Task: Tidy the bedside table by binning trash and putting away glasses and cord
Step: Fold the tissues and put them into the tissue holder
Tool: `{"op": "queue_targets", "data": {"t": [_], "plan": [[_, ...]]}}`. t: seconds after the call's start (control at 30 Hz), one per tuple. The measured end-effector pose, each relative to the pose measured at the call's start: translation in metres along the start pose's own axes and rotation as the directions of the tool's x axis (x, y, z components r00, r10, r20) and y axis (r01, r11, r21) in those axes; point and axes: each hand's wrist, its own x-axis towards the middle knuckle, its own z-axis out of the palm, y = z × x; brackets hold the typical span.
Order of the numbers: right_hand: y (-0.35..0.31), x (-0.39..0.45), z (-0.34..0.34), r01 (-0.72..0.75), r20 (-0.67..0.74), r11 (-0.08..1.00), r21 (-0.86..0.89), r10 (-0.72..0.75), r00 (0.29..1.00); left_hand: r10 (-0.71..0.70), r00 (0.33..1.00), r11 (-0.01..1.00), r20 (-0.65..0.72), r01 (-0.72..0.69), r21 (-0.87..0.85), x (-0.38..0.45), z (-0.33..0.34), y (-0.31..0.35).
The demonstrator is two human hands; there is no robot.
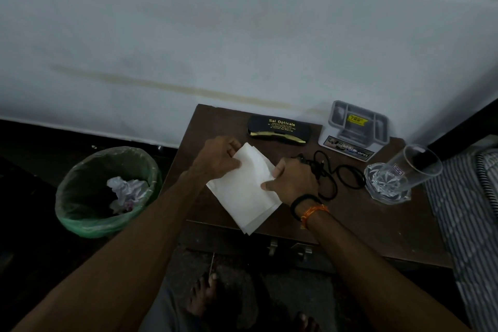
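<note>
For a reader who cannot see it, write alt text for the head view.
Both hands, left and right, hold a white tissue over a dark bedside table. Behind lie a glasses case, a black cord and a glass; a green-lined bin stands left.

It was a bedroom in a home: a small dark wooden table (350,213) stood against a plain white wall (215,35), with striped bedding (463,197) at its right and a lined bin (89,213) on the floor at its left

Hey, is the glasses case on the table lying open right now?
No, the black glasses case lies shut at the back of the bedside table, its printed lid facing up.
</note>
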Motion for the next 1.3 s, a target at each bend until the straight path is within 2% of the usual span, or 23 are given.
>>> {"op": "queue_targets", "data": {"t": [0.13, 0.33, 0.43, 0.5, 0.63, 0.77, 0.9, 1.03, 1.3], "plan": [[-0.004, -0.002, 0.002, 0.009, -0.044, 1.0, 0.0, -0.009, 0.999, 0.026, 1.0, 0.999, 0.015, -0.025, -0.02, -0.001, -0.001, 0.002], [-0.001, 0.007, -0.002, -0.036, 0.06, 0.997, -0.067, 0.04, 0.997, 0.006, 0.995, 1.0, 0.095, -0.007, 0.002, 0.001, 0.002, -0.001], [-0.003, 0.007, -0.002, 0.024, 0.03, 0.999, -0.037, -0.022, 0.999, -0.017, 0.998, 1.0, 0.068, 0.016, 0.025, 0.001, 0.004, -0.001], [-0.006, 0.003, -0.002, 0.116, -0.021, 0.991, -0.07, -0.118, 0.993, 0.002, 0.999, 1.0, 0.045, -0.003, 0.028, 0.001, 0.004, -0.003], [-0.005, -0.006, 0.001, 0.31, -0.114, 0.937, -0.159, -0.329, 0.937, 0.047, 0.999, 0.999, -0.003, -0.047, -0.009, 0.0, 0.0, -0.005], [-0.004, -0.005, 0.002, 0.341, -0.194, 0.934, -0.11, -0.357, 0.914, 0.093, 0.992, 0.995, -0.09, -0.095, -0.02, -0.001, -0.004, -0.008], [-0.006, 0.0, -0.001, 0.346, -0.261, 0.928, -0.137, -0.371, 0.891, 0.116, 0.983, 0.992, -0.145, -0.12, -0.023, -0.002, -0.006, -0.009], [-0.006, 0.003, -0.001, 0.398, -0.352, 0.883, -0.248, -0.465, 0.812, 0.126, 0.975, 0.991, -0.183, -0.132, -0.019, -0.001, -0.007, -0.01], [0.003, 0.007, 0.006, 0.47, -0.394, 0.781, -0.411, -0.617, 0.681, 0.166, 0.97, 0.985, -0.18, -0.173, -0.025, 0.0, -0.004, -0.015]]}}
